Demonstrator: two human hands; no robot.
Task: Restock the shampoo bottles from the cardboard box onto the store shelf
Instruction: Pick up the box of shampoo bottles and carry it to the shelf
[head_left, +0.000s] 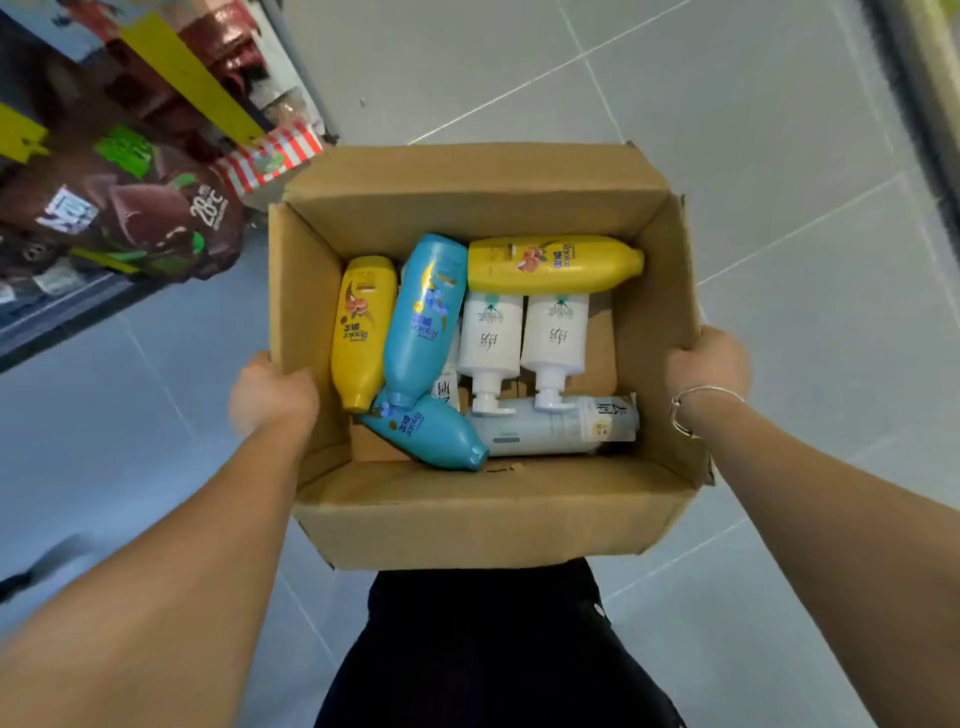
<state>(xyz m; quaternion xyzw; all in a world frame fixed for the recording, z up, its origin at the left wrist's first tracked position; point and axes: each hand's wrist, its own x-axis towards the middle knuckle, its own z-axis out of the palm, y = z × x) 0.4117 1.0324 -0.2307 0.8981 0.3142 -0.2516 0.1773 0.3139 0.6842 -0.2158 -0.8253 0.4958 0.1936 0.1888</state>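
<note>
Carrying cardboard box (483, 519) with both hands: left hand (272, 397) and right hand (709, 364) clamp opposite walls. Shampoo bottles (426, 317) lie flat inside, mostly lengthwise away from body; shelf (119, 218) on left, nearer left hand.

One cardboard box (483, 519), open top. Bottles inside, all lying down:
- 2 yellow bottles: one (362, 332) along the left wall, one (553, 264) across the far side.
- 2 teal bottles: one (426, 317) beside the left yellow one, one (428, 431) at the near side, partly under the first teal bottle.
- 2 white pump bottles (491, 332) (555, 332), side by side, pumps toward the near side.
- 1 pale white bottle (550, 425) across the near side.
- 1 more white item (445, 387) mostly hidden between the teal and pump bottles; kind unclear.

Total 7 clear bottles plus 1 partly hidden. 2 hands on the box: left hand (272, 397), right hand (709, 364). 1 bracelet (696, 408) on the right wrist.
</note>
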